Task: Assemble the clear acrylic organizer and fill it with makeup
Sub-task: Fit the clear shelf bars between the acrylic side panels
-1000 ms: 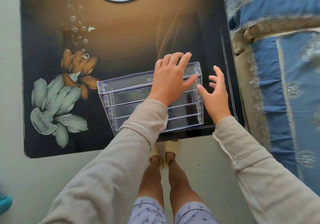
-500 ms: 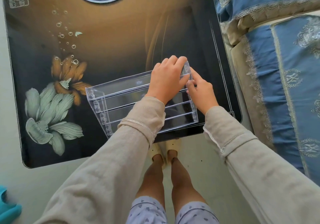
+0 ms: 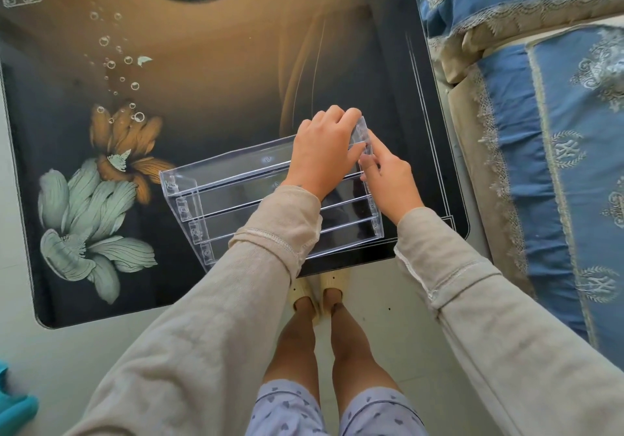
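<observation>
Head view: left hand (image 3: 322, 153) grips the organizer (image 3: 236, 184) from above to steady it, while right hand (image 3: 390, 180) beside it pinches the end panel (image 3: 362, 133), likely seating it.

Single head-worn view, steeply downward, close above table (image 3: 219, 81) edge

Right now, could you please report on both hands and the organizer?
Left hand grips organizer at far right corner. Right hand pinches its right end panel. No makeup in view.
</observation>
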`<state>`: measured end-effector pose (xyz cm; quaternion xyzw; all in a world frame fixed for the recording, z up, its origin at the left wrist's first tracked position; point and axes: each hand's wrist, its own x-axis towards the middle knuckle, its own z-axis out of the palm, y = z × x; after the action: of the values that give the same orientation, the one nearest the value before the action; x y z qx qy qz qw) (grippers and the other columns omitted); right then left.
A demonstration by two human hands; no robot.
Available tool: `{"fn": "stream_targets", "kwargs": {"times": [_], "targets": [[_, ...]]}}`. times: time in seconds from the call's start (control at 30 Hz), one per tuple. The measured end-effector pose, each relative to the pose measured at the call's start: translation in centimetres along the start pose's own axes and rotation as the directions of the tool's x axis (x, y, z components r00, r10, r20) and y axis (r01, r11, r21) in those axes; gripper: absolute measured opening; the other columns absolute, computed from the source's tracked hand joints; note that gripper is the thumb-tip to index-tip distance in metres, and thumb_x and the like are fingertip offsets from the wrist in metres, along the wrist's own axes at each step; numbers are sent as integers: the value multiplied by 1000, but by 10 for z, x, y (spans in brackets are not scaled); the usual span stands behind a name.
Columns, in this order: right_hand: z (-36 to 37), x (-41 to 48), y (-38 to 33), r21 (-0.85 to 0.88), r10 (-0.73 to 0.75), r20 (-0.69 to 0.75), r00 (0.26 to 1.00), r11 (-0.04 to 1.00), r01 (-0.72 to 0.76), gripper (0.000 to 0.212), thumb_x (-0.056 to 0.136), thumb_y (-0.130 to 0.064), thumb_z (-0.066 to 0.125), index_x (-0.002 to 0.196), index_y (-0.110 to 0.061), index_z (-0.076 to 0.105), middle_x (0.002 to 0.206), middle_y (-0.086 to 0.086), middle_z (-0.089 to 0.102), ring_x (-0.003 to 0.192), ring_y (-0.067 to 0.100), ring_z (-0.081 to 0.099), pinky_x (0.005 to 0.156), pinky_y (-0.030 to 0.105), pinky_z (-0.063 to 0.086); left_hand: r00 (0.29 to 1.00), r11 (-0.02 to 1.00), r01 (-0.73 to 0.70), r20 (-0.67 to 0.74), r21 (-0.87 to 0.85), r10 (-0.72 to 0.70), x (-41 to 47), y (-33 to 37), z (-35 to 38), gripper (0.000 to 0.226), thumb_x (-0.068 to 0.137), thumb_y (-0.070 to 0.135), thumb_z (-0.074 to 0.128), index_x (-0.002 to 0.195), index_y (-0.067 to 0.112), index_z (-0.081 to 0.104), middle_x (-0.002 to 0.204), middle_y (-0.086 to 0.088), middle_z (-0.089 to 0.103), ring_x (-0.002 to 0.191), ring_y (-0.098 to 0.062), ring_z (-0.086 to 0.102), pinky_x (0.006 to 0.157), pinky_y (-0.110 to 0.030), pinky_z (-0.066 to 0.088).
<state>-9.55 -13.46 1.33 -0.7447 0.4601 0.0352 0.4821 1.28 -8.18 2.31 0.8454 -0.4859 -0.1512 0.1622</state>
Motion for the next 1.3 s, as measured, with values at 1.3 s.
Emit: {"fn": "stream_targets", "kwargs": {"times": [1.3], "targets": [[-5,-66,-3,-211,209,32,977,957,-198,36,96,-21,41,126,-7,53,125,18,59,115,34,54,99,40,43,891,915,404,234,-13,-390,-240,-59,-11,32,88,7,48,117,12,59,124,-9,61,116,-27,54,100,-36,40]]}}
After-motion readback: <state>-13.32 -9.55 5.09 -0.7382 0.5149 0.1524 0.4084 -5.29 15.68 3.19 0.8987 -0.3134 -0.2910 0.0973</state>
